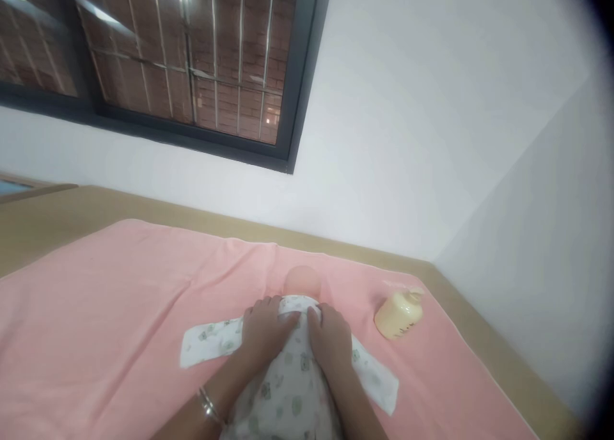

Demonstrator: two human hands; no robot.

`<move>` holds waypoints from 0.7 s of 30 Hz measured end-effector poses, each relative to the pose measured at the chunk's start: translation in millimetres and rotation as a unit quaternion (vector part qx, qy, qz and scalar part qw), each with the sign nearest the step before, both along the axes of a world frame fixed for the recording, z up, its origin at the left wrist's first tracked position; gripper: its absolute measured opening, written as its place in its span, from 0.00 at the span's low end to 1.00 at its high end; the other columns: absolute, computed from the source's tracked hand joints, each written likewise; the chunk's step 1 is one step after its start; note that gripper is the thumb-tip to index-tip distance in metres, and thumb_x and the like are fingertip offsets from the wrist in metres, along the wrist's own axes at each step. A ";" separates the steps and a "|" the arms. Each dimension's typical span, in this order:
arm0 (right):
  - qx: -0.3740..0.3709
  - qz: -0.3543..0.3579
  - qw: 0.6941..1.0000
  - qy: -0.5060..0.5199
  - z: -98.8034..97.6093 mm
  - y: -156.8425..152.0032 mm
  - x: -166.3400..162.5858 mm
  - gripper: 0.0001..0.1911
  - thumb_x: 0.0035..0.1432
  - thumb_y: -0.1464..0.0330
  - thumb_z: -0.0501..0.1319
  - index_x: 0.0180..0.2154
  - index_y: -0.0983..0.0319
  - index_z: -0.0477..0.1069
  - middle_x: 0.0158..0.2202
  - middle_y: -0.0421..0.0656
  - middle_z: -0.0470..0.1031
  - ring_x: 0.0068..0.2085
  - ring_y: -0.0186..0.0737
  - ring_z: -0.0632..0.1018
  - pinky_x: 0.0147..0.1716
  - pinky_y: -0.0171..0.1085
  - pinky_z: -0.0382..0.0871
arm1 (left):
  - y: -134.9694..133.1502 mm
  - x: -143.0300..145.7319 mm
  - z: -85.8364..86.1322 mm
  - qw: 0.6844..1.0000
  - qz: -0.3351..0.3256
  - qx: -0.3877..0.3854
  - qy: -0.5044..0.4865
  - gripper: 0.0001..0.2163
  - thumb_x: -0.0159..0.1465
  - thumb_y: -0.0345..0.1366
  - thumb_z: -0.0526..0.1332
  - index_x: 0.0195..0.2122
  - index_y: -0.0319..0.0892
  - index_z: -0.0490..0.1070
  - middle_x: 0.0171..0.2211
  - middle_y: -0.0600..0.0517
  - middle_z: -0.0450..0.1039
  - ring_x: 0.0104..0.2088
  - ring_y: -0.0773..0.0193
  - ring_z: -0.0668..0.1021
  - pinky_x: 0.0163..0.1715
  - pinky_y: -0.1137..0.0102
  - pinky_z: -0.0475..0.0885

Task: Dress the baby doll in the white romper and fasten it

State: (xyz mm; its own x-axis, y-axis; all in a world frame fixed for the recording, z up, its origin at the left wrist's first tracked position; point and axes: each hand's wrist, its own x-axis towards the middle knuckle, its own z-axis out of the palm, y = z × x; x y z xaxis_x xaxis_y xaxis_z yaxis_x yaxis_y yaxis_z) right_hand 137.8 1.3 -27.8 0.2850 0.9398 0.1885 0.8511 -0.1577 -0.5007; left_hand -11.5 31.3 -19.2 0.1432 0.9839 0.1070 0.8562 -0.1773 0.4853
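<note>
A white baby garment (296, 379) with small green and grey prints covers what looks like a baby doll, lying on its back. Only the smooth round top of the doll's head (303, 282) shows above the neckline. The garment's two long sleeves lie spread out to the sides. My left hand (268, 330) grips the garment at the left shoulder, its thumb on the front of the neckline. At the right shoulder, my right hand (330, 337) holds the cloth the same way, thumb near the collar. My fingertips are partly hidden behind the shoulders.
A pink blanket (119, 299) with some creases lies under the doll. To the right on it rests a tilted pale yellow bottle (399, 314) with dark markings. The tan surface (393, 251) beneath borders a white wall and a dark-framed barred window (192, 62).
</note>
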 end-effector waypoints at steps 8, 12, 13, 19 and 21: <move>-0.026 0.034 0.997 -0.061 2.7 0.3 3.0 0.20 0.64 0.59 0.43 0.38 0.62 0.69 0.35 0.47 0.74 0.38 0.44 0.73 0.37 0.39 0.59 | -1.3 0.7 2.5 1.000 -0.003 -0.010 0.020 0.18 0.60 0.51 0.50 0.37 0.44 0.68 0.39 0.48 0.72 0.42 0.55 0.72 0.39 0.64 0.63; -0.058 0.097 0.992 -0.060 27.4 -19.8 1.9 0.20 0.65 0.60 0.43 0.39 0.62 0.70 0.39 0.48 0.74 0.42 0.45 0.73 0.40 0.40 0.61 | -2.4 -0.9 8.5 0.999 -0.024 -0.029 0.021 0.17 0.61 0.49 0.48 0.40 0.44 0.68 0.41 0.48 0.72 0.43 0.55 0.72 0.41 0.64 0.63; -0.066 0.111 0.990 -0.053 33.6 -26.6 0.7 0.20 0.64 0.61 0.43 0.41 0.62 0.70 0.42 0.49 0.74 0.44 0.46 0.72 0.41 0.40 0.61 | -2.4 -1.5 10.5 0.998 -0.033 -0.036 0.028 0.17 0.61 0.48 0.48 0.40 0.44 0.69 0.41 0.48 0.72 0.44 0.55 0.72 0.42 0.64 0.63; -0.085 0.145 0.986 0.005 38.0 -36.8 -1.4 0.25 0.64 0.56 0.44 0.55 0.61 0.64 0.56 0.48 0.66 0.57 0.47 0.65 0.51 0.42 0.58 | -7.0 -5.1 21.4 0.993 -0.060 -0.063 0.084 0.19 0.62 0.47 0.47 0.47 0.44 0.66 0.44 0.45 0.70 0.45 0.53 0.71 0.45 0.60 0.63; -0.070 0.111 0.991 0.013 29.2 -25.3 3.1 0.24 0.64 0.57 0.43 0.52 0.61 0.66 0.52 0.48 0.69 0.53 0.45 0.68 0.49 0.40 0.60 | -11.9 -6.0 22.9 0.992 -0.067 -0.061 0.094 0.22 0.61 0.49 0.47 0.51 0.45 0.65 0.49 0.44 0.68 0.48 0.50 0.70 0.47 0.57 0.62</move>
